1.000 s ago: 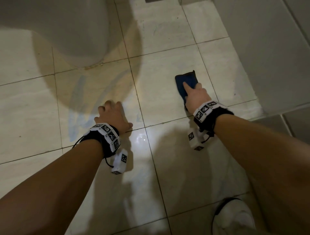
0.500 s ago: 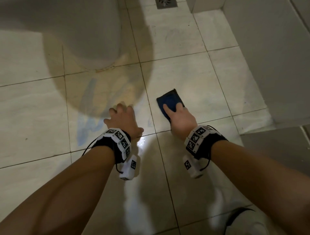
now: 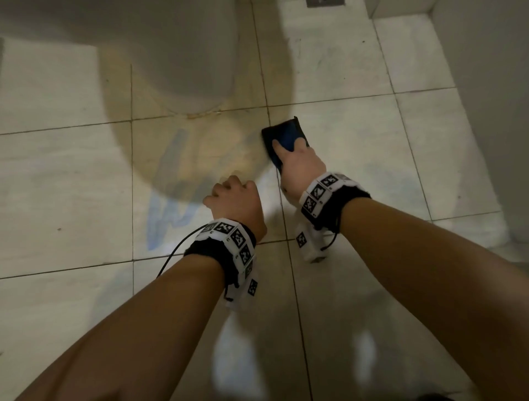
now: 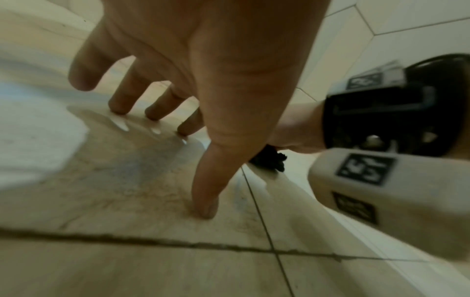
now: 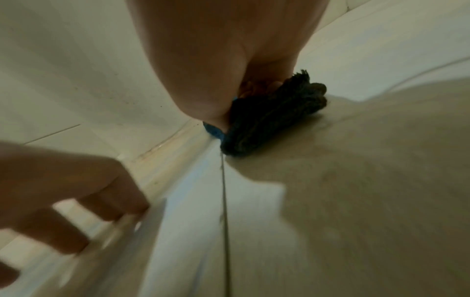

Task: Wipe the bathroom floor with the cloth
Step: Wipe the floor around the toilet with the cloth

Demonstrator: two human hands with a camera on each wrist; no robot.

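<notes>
Nearest the head camera, two bare forearms reach forward and down, each wrist wrapped in a black band with white marker tags (image 3: 233,237). The left hand (image 3: 236,200) is planted on the tiled floor (image 3: 65,183), and from above it reads almost like a fist. The left wrist view corrects that: fingers (image 4: 119,100) spread and straight, tips touching the tile, thumb down too, gripping nothing. That same view picks up small wet glints beside the fingertips and a dark grout line crossing just behind the thumb.

Just beyond and to the right of the left hand, the right hand (image 3: 297,160) presses down on the dark blue cloth (image 3: 282,133), folded into a flat pad against the floor. From the head, the index finger lies straight along the top of the cloth, and the pad pokes out ahead of the fingertips. The right wrist camera, blurred, gives the low side angle: the heel of the hand bearing on the cloth's (image 5: 272,120) bunched, frayed edge, a sliver of brighter blue underneath, a grout line running toward the lens.

Bluish streaks (image 3: 169,206) mark the tile left of the left hand. Farther ahead of both hands stands the toilet base (image 3: 177,57), its shadow spilling over the tiles. Farthest off, a floor drain (image 3: 325,3) sits at the frame's top edge, with the wall (image 3: 492,86) to the right.
</notes>
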